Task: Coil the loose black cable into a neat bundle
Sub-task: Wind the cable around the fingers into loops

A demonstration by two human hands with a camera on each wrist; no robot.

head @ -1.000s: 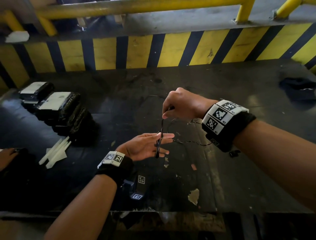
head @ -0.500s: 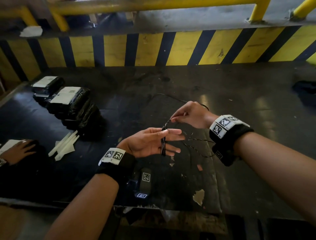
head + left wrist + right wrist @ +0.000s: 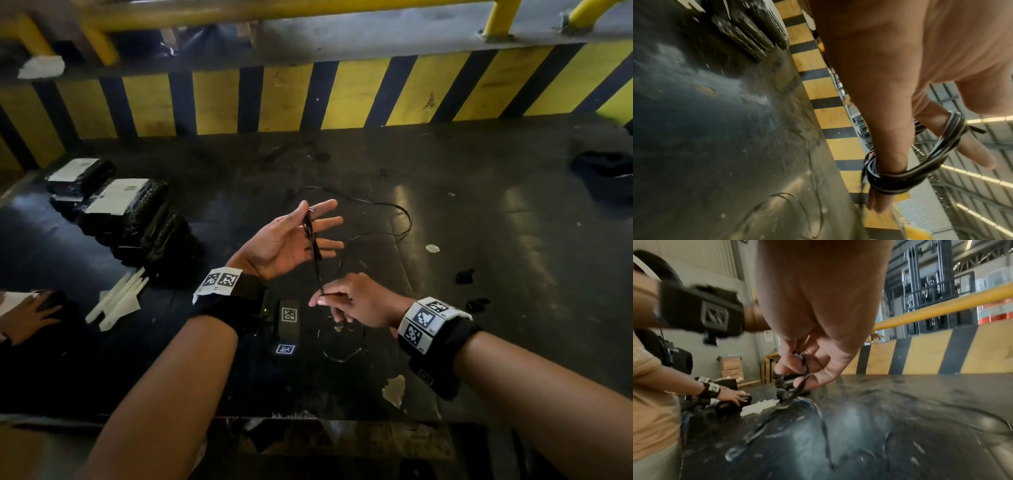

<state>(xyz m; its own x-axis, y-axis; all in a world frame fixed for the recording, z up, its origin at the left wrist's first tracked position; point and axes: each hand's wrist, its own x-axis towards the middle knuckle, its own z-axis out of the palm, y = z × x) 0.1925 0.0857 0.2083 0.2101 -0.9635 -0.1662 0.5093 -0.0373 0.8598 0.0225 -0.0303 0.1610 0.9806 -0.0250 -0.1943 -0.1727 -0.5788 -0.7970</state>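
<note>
Black cable is wound in several turns around the spread, straight fingers of the left hand, from the upper finger to the lowest one. The right hand, just below those fingers, pinches the free strand between thumb and fingertips. The loose rest lies in curves on the tabletop beyond the fingers. For a neat bundle, I judge the strand should stay lightly tight and each turn land beside the others, with the left fingers kept apart.
</note>
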